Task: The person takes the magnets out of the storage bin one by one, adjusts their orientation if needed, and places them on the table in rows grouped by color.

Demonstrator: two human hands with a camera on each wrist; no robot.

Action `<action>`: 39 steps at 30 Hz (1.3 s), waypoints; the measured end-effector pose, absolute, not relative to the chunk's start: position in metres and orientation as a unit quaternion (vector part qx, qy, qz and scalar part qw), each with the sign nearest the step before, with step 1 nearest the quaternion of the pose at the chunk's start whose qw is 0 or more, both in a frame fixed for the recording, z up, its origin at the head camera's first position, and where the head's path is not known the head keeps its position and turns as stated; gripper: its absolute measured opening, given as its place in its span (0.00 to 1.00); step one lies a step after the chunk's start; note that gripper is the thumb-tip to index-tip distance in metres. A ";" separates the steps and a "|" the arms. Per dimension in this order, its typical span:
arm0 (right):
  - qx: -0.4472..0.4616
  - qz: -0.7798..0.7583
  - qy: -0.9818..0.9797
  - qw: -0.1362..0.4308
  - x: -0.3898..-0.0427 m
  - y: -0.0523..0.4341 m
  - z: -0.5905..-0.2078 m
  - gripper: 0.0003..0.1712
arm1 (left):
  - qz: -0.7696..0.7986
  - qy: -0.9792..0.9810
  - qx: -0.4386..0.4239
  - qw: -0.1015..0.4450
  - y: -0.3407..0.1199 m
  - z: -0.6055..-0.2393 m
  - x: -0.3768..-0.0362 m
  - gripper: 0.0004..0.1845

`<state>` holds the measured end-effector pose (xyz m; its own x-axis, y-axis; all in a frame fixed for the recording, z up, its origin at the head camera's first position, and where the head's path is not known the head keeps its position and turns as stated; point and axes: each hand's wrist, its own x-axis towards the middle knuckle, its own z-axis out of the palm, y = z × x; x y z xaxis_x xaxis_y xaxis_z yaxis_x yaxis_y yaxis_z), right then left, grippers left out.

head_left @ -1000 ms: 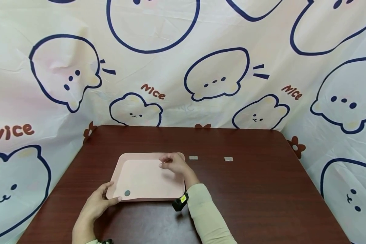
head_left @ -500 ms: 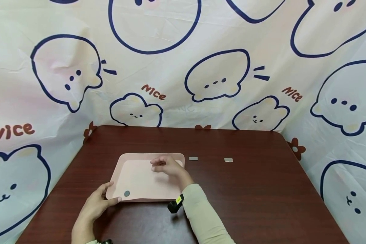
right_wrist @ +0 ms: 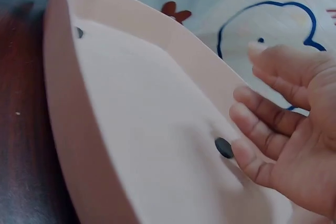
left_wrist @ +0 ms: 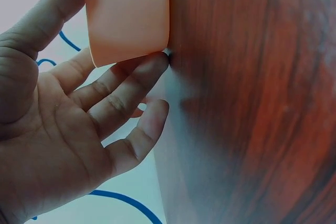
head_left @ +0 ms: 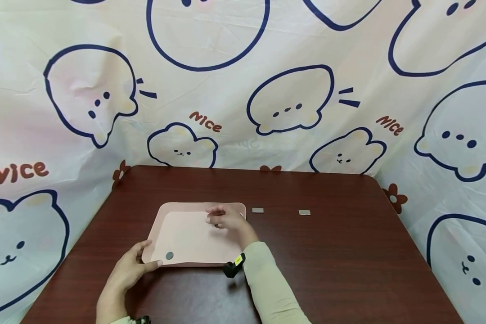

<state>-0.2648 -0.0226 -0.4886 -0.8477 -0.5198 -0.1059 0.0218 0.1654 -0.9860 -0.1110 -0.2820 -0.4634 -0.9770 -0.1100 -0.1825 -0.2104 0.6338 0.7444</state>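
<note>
A pink tray (head_left: 186, 238) lies on a dark wooden table (head_left: 328, 252). My left hand (head_left: 129, 270) rests against its near left corner, thumb on the rim and straight fingers by the edge; the left wrist view shows the hand (left_wrist: 79, 124) beside the tray corner (left_wrist: 128, 14). My right hand (head_left: 227, 218) hovers low over the tray's far right part with loosely bent fingers (right_wrist: 262, 119), holding nothing. A small dark disc (right_wrist: 224, 147) lies on the tray floor (right_wrist: 147, 129) just beside those fingertips. Another dark disc (head_left: 169, 255) sits near the tray's front left corner.
Two small grey rectangular pieces (head_left: 258, 210) (head_left: 304, 212) lie on the table to the right of the tray. A cartoon-print cloth (head_left: 243, 90) hangs behind and on both sides of the table.
My right hand shifted left over the tray, then back slightly right, and its fingers have loosened. The left hand and the tray have stayed put.
</note>
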 end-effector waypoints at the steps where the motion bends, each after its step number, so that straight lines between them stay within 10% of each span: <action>1: -0.163 -0.621 0.736 0.215 -0.266 -0.021 -0.489 0.21 | 0.418 0.902 -0.090 0.060 -0.282 -0.463 -0.111 0.44; 39: -0.116 -0.498 0.846 0.154 -0.262 -0.028 -0.503 0.13 | 0.431 0.894 -0.102 0.072 -0.280 -0.462 -0.111 0.44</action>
<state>-0.2622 -0.0284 -0.5029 -0.9255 -0.3500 -0.1448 -0.0433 0.4775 -0.8776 -0.1108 -0.2801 -0.4616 -0.9688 -0.1196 -0.2172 -0.2444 0.6081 0.7553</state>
